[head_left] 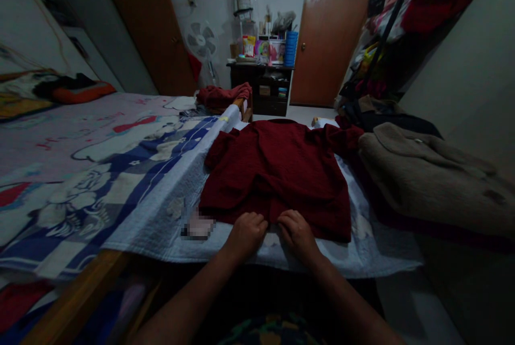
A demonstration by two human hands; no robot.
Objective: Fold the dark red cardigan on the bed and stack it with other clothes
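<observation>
Over the pale blue cloth [148, 232], the dark red garment [277, 157] lies spread just beyond your hands, its sleeve-to-sleeve line crosswise. Your left hand [246, 233] and right hand [300, 233] are equally near, each grip nearly closed, pinching its near hem.

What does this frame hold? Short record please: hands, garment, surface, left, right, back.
left_hand: left hand, fingers closed on near edge of dark red garment
right_hand: right hand, same edge, just right of the left hand, not touching it
garment_state: spread out, wrinkled, a sleeve out to the right
surface: pale blue cloth; what lies beneath is mostly hidden
left: patterned bedding
right: folded tan garment
back: fan, dark cabinet, blue stack
light: dim
</observation>
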